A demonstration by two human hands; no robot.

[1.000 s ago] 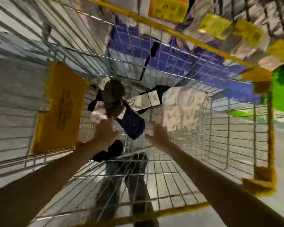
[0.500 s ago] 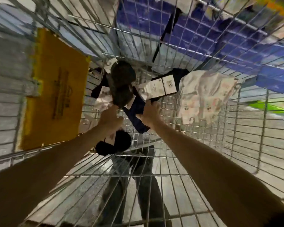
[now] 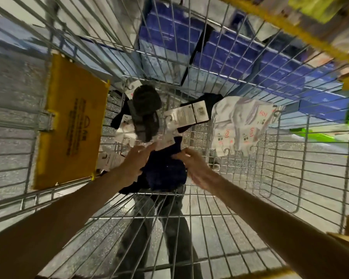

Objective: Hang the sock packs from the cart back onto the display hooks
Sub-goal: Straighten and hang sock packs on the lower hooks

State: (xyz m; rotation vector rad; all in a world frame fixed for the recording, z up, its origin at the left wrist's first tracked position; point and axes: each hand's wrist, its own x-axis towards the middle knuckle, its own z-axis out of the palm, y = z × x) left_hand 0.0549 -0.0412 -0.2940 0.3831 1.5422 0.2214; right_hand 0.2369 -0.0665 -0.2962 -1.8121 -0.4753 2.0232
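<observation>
Wire cart point(image 3: 250, 215); L hand point(image 3: 136, 165) flat-fingered on soft navy sock pack point(image 3: 165, 174); R hand point(image 3: 194, 168) pinches its edge (blurry).

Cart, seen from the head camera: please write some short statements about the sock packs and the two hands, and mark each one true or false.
1. The left hand and the right hand both touch the navy sock pack. True.
2. The white sock packs lie against the yellow panel. False: they lie at the right side, and the panel is on the left wall.
3. The dark grey sock pack lies farther from the person than the navy sock pack. True.
4. The cart has solid plastic walls. False: its walls and floor are wire mesh.
</observation>
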